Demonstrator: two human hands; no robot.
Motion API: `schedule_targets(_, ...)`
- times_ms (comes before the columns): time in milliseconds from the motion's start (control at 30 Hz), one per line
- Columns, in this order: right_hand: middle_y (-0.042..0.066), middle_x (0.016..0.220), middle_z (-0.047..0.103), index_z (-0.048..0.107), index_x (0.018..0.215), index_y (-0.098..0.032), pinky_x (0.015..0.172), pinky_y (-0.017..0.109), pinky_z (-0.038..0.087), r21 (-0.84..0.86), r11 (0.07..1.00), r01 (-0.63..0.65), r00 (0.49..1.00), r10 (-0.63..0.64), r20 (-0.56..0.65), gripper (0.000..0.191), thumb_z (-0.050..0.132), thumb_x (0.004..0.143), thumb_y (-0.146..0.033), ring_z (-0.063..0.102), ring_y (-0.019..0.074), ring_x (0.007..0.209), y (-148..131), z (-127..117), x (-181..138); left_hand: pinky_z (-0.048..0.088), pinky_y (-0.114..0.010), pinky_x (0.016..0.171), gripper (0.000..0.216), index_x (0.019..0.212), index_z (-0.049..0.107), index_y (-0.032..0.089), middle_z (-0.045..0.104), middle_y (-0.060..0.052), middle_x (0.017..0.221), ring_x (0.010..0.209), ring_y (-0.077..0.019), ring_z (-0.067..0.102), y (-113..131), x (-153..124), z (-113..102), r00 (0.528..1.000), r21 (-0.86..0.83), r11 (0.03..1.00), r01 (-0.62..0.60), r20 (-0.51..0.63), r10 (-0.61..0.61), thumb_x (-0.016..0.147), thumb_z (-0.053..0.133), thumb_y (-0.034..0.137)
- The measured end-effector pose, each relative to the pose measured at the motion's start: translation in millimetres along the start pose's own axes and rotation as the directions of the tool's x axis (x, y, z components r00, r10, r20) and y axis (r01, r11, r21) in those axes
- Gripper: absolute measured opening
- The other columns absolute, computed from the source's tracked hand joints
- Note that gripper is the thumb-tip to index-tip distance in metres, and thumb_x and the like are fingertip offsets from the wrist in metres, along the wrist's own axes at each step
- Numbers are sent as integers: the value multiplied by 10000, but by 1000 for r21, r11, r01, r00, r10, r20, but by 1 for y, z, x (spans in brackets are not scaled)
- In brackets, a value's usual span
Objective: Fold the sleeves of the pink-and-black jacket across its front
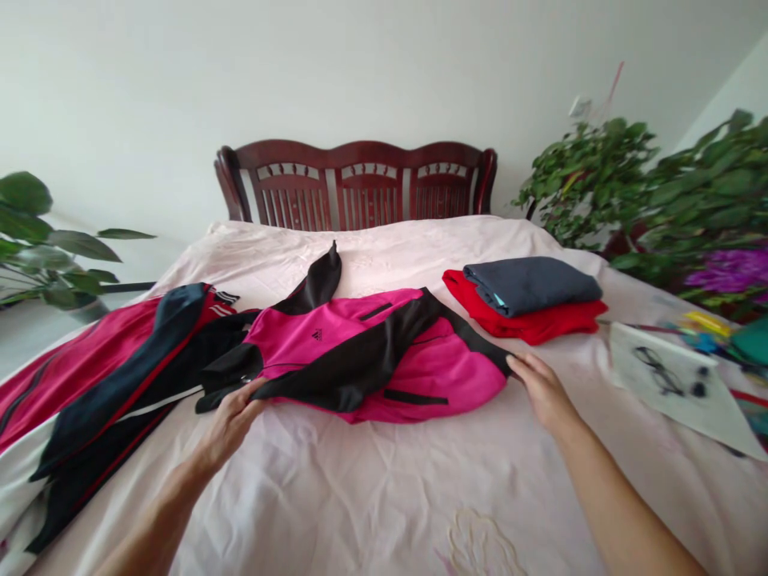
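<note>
Slim, bare forearms (606, 480) taper into a bare left hand (231, 418) and right hand (545, 390) with slender fingers (526, 367).

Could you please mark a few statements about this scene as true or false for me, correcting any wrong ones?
1. The left hand and the right hand both grip the pink and black jacket. True.
2. The folded gray garment lies underneath the red garment. False: the folded gray garment lies on top of the red garment.
3. The glasses lie to the right of those two garments in the picture. True.
4. The headboard is white. False: the headboard is dark reddish brown.
5. The purple flowers are at the picture's left side. False: the purple flowers are at its right side.
</note>
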State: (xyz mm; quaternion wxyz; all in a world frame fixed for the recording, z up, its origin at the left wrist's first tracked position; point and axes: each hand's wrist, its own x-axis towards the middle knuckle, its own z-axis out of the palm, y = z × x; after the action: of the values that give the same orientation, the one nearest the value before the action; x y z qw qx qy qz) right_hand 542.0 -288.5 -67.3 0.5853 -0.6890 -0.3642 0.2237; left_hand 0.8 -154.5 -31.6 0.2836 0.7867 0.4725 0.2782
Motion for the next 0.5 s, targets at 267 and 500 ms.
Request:
schedule_targets(267,56,771,695,628,841,-210,740,350,494,-403,914,40,988,-96,-121,326,588,748,-520,644,232,770,3,1,22,530,-287,678,237,762,693,213,710,-23,750,722,-216,659,-38,-37,-15,971,206,977,-49,240,-2,775,494,340)
schedule_targets(500,63,825,730,671,864,-212,813,358,501,-494,869,-11,999,-10,-39,262,600,759,-442,672,235,842,27,-1,25,483,-431,997,415,1081,715,210,742,-118,1151,1096,-322,671,-34,-55,1,946,425,901,-91,319,-55,702,585,316)
